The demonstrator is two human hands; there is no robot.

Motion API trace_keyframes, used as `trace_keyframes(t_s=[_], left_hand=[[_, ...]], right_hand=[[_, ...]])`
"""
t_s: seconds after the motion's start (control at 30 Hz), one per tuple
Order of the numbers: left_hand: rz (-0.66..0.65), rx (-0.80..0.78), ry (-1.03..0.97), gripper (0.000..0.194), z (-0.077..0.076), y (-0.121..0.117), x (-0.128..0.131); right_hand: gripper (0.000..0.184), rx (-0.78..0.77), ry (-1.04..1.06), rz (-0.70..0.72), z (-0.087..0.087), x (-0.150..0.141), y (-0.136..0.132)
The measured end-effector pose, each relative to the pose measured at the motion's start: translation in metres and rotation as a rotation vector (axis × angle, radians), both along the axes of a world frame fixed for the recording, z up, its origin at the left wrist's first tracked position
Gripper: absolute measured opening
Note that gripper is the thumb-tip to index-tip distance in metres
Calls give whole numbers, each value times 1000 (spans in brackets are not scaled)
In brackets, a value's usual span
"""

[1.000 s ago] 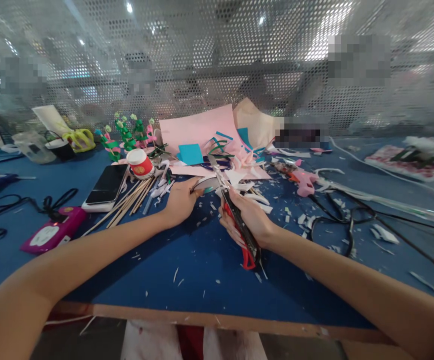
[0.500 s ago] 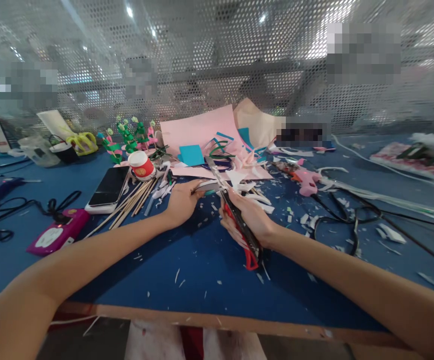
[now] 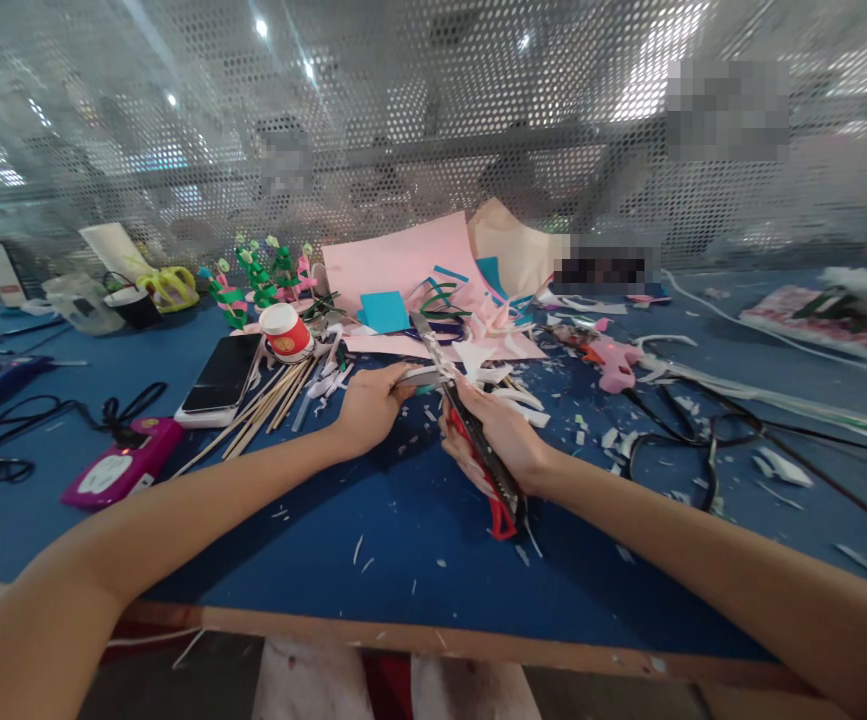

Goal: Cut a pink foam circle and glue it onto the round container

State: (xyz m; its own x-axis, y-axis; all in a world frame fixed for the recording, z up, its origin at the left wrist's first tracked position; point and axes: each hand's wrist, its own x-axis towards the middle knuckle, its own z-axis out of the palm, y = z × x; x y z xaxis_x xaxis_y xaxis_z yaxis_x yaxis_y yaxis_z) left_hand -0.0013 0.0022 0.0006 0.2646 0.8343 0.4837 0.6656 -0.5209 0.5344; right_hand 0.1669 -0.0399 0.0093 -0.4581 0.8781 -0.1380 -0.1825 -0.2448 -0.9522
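My left hand [image 3: 368,408] pinches a thin pale strip [image 3: 423,376] between thumb and fingers, in the middle of the blue table. Wrapped around the black and red handles of a pair of scissors [image 3: 487,458] is my right hand [image 3: 504,432]. The scissor blades point away from me, up and to the left, and meet the strip's right end. Whether the blades are fully closed on it is hard to see. White scraps [image 3: 519,405] lie just beyond and beside the right hand.
Left are wooden sticks [image 3: 272,395], a red-and-white paper cup [image 3: 285,333], a phone [image 3: 221,374] and a magenta device [image 3: 124,462]. Pink sheet [image 3: 395,258] and blue paper [image 3: 384,312] lie behind. A pink glue gun [image 3: 617,362] and black cable [image 3: 712,455] are right.
The view has shifted very slightly. Both hands keep nearly the same place and grip, with the strip still at the scissor blades.
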Motion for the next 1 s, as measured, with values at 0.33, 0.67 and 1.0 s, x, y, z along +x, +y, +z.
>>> trace_keyframes(t_s=[0.33,0.67,1.0], left_hand=[[-1,-5,13,15,-2,-1,0],[109,-6,133,2,6,-5,4],[98,-27,73,3,6,-5,3]], right_hand=[[45,-9,-12,-48,4,-5,-4],[42,-53,44,-98,1,-3,-4],[41,-70,60,-80,5,-3,-4]])
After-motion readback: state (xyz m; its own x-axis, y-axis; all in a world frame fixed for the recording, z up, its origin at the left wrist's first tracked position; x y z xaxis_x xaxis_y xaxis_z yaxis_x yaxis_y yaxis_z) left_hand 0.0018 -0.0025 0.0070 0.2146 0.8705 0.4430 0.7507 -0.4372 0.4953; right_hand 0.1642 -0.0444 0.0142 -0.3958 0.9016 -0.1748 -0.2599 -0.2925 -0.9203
